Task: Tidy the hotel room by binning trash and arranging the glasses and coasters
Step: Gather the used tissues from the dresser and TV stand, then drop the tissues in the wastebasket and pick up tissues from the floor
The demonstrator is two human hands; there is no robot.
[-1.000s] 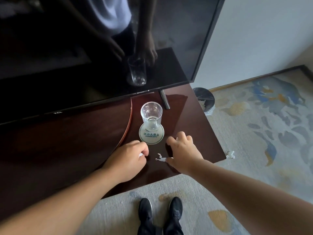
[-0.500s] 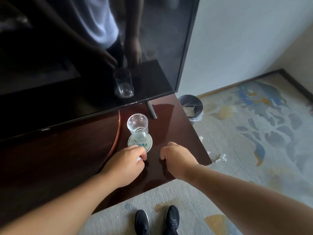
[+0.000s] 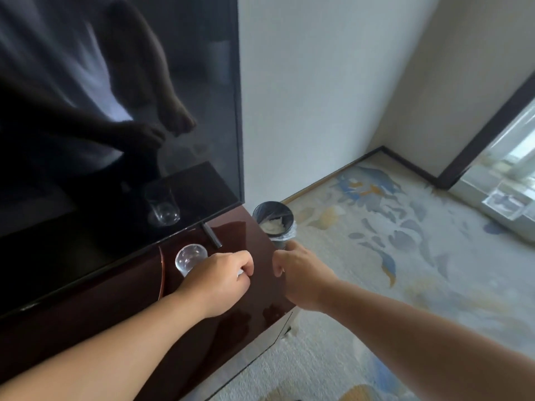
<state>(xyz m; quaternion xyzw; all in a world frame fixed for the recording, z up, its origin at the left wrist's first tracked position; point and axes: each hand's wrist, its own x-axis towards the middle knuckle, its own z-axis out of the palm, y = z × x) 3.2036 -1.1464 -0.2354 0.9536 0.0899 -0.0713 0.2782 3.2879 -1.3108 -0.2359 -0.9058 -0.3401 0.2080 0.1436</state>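
seemingly, left hand [image 3: 223,280] pinches a white scrap [image 3: 240,274] for the bin [image 3: 269,209]; right hand [image 3: 301,273] curls, contents hidden.

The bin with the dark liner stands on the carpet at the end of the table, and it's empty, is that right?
Not empty. The head view shows white crumpled trash lying inside the bin. The rest holds: it has a dark liner and stands on the carpet at the end of the table.
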